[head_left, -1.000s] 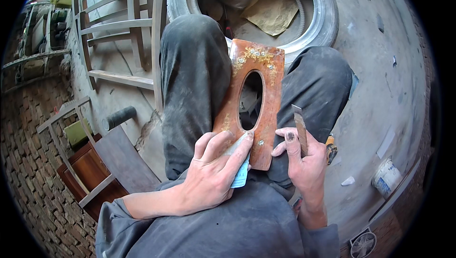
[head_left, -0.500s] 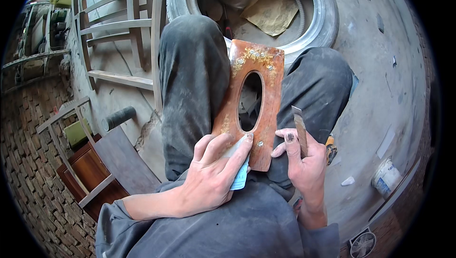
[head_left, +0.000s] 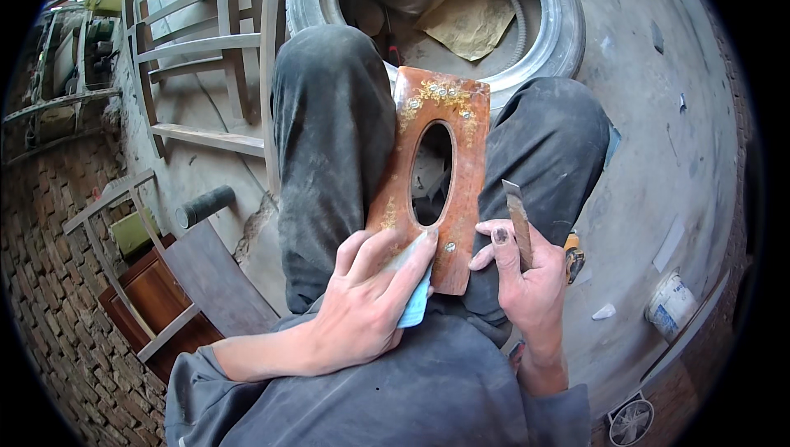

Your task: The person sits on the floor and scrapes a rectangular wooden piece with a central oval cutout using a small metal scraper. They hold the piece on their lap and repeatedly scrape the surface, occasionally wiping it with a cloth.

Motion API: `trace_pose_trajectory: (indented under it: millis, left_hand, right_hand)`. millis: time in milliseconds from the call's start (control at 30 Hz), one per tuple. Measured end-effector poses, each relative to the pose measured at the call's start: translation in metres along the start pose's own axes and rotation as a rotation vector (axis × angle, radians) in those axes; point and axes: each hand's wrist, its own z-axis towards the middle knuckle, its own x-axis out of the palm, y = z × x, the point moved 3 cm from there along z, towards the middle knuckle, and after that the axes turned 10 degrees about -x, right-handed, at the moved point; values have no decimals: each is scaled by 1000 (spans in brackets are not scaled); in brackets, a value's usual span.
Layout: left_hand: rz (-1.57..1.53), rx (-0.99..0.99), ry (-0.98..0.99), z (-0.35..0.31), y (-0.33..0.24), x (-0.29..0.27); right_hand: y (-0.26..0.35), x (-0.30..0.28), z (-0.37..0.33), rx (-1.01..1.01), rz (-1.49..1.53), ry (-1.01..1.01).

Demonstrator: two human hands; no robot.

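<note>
While the left hand point(head_left: 358, 303) lies over the lower left part of the orange-brown wooden panel point(head_left: 467, 176), its fingers are bent around a blue sheet point(head_left: 416, 302) and its index finger stretches to just below the panel's oval opening. The right hand point(head_left: 533, 281) grips a flat, narrow blade point(head_left: 521, 226), its bevelled end pointing up and away from the body; two of its fingertips sit at the panel's right edge, and whether they press on it cannot be told.

The panel rests between the thighs with its long side running away from the torso. Gold floral decoration with pale inlays spreads over its far end, and smaller patches sit near the hands. Dark, dusty trousers point(head_left: 329, 151) flank it on both sides.

Beyond the knees lies a large grey tyre point(head_left: 564, 44), with a piece of brown paper point(head_left: 471, 21) inside its ring. To the left are slatted wooden frames point(head_left: 210, 42), a dark cylinder point(head_left: 206, 206) and a grey board point(head_left: 220, 276) near a reddish-brown panel. To the right, a yellow-and-black tool point(head_left: 574, 259) lies just past the right hand, with a white tub point(head_left: 671, 307) farther out.
</note>
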Motion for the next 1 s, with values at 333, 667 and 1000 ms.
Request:
trace_pose_trajectory:
  millis: [333, 667, 1000]
  left_hand:
    - [30, 49, -65, -7, 15, -11]
    - [52, 85, -27, 9, 16, 12]
    - [91, 109, -4, 13, 14, 12]
  right_hand:
    - [-1, -1, -1, -19, -11, 3]
    - [-2, -4, -2, -15, 1, 27]
    - [-5, -2, -2, -34, 31, 18]
